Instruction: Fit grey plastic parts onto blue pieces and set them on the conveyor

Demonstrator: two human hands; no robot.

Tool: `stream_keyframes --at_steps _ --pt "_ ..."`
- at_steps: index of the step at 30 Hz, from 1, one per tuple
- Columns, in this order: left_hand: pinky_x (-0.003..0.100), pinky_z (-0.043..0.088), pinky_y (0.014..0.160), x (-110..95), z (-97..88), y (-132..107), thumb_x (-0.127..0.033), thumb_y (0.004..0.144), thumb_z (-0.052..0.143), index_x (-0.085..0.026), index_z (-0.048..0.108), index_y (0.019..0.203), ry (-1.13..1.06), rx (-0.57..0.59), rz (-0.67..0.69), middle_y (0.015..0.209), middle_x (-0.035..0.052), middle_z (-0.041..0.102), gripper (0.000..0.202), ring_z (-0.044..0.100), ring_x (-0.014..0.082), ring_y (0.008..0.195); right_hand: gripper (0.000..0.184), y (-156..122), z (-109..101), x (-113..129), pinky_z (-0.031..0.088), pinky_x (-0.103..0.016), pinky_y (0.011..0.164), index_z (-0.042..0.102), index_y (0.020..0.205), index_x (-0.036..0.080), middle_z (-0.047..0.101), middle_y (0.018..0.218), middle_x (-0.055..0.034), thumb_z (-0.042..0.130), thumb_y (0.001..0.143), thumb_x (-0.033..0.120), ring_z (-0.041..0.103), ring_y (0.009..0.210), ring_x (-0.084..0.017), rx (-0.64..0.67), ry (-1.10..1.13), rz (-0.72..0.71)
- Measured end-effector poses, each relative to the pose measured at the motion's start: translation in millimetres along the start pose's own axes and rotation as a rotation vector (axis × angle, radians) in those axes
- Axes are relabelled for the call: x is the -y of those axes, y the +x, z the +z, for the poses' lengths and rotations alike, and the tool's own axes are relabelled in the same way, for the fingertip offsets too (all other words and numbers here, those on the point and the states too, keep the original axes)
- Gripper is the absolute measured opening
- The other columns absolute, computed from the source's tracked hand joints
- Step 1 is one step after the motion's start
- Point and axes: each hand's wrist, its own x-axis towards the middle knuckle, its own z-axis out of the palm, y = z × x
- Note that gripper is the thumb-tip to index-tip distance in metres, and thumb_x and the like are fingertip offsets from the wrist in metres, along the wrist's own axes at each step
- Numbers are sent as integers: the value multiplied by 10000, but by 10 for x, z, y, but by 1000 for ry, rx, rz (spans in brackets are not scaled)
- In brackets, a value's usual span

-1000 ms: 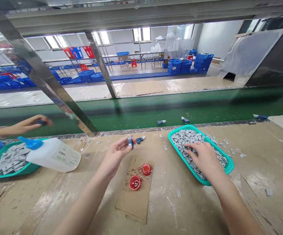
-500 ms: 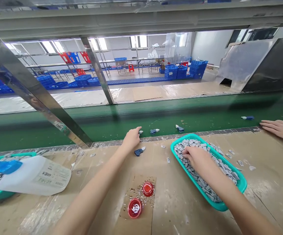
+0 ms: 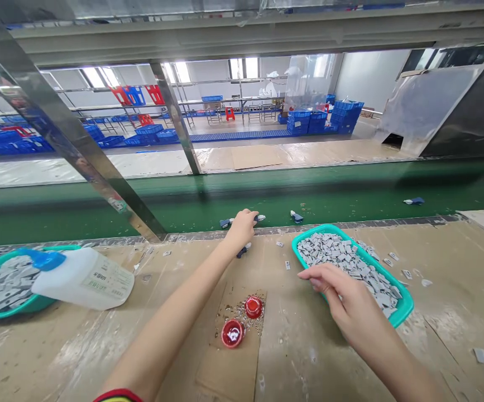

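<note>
My left hand (image 3: 243, 226) reaches over the near edge of the green belt, its fingers closed around a small navy-and-white plastic part (image 3: 259, 218) whose pale tip shows. Another such part (image 3: 226, 223) lies on the belt just left of that hand, and one more (image 3: 244, 251) sits on the table partly behind it. My right hand (image 3: 338, 290) is over the near left rim of a teal tray (image 3: 407, 312) of small grey plastic pieces (image 3: 346, 257). Its thumb and fingers are pinched; whatever is between them is hidden.
Two red cups (image 3: 233, 334) stand on wet cardboard in front of me. At left, a white bottle with a blue cap (image 3: 85, 279) leans on another teal tray (image 3: 3, 317). A slanted metal post (image 3: 111, 190) rises left of my left hand. More navy parts (image 3: 296, 216) lie on the belt.
My left hand has moved right, onto a belt part. My right hand has come out of the grey pieces towards me. Belt parts have shifted left. Another person's hand at right has left view.
</note>
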Motion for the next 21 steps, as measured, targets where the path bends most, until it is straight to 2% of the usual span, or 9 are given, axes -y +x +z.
stream_keyframes --at_steps 4,7,10,12,15,18,21 --pt "317 487 851 -152 -431 -681 -213 865 459 -190 583 1117 -192 -44 -35 1084 78 629 282 593 196 988 184 -24 215 8 496 -296 734 608 926 257 677 908 -25 450 896 346 635 867 -196 102 257 101" --pt "328 478 908 -284 -747 -1318 -279 828 552 -194 596 1072 -643 -87 -164 1099 79 645 262 604 195 1014 191 9 403 -39 514 -274 641 616 836 222 680 821 -32 554 830 403 638 811 -202 112 428 173" --pt "321 481 917 -427 -932 -1906 -275 779 635 -215 593 1035 -884 -191 -348 1079 71 670 266 604 199 1042 233 34 587 -75 494 -261 584 641 776 199 676 801 -45 602 786 429 621 766 -200 67 461 207" --pt "292 517 852 -506 -950 -2218 -266 730 689 -208 600 988 -951 -304 -476 1036 75 688 279 624 203 1005 246 38 694 -74 475 -260 578 660 760 184 684 792 -55 631 760 428 611 729 -192 57 471 232" --pt "250 551 750 -572 -847 -2542 -242 620 775 -192 600 887 -1015 -497 -635 911 63 716 323 660 204 911 267 32 818 -33 455 -260 581 671 753 157 695 753 -73 671 723 422 605 685 -184 73 536 299" --pt "228 558 715 -596 -691 -2715 -215 534 817 -190 591 820 -1081 -662 -725 813 32 724 364 678 191 842 292 26 903 18 443 -257 569 664 762 141 691 681 -74 704 689 422 584 615 -164 92 608 355" --pt "244 566 710 -627 -578 -2785 -206 489 830 -181 598 785 -1105 -735 -787 780 33 728 376 685 200 815 314 20 962 36 431 -253 561 656 758 131 695 667 -87 707 686 433 561 584 -148 125 630 386"
